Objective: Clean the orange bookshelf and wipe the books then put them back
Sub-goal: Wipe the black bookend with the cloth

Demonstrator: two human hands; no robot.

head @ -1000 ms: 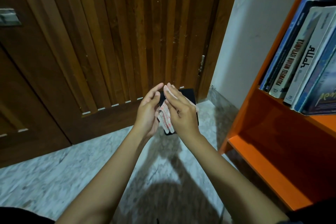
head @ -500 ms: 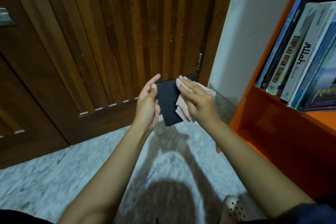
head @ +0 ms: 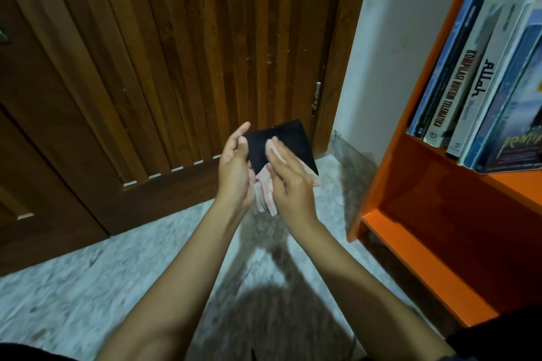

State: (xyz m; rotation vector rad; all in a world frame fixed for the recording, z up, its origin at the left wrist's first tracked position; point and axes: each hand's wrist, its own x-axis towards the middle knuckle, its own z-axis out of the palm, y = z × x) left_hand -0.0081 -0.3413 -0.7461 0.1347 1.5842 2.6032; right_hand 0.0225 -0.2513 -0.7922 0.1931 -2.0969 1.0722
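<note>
The orange wooden bookshelf (head: 410, 173) stands at right, with 1 row of leaning paperback books (head: 475, 82) on its upper shelf. Held mid-air to its left, a small thin black book (head: 281, 141) looks light and stiff. The left hand (head: 234, 173) pinches its left edge, a sound hold. The right hand (head: 290, 182), fingers flat, presses a soft pink-and-white cloth (head: 264, 196) to the cover.

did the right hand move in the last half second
Yes. The right hand, pressing the cloth, has slid left across the black book, away from the door hinge and toward the left hand.
</note>
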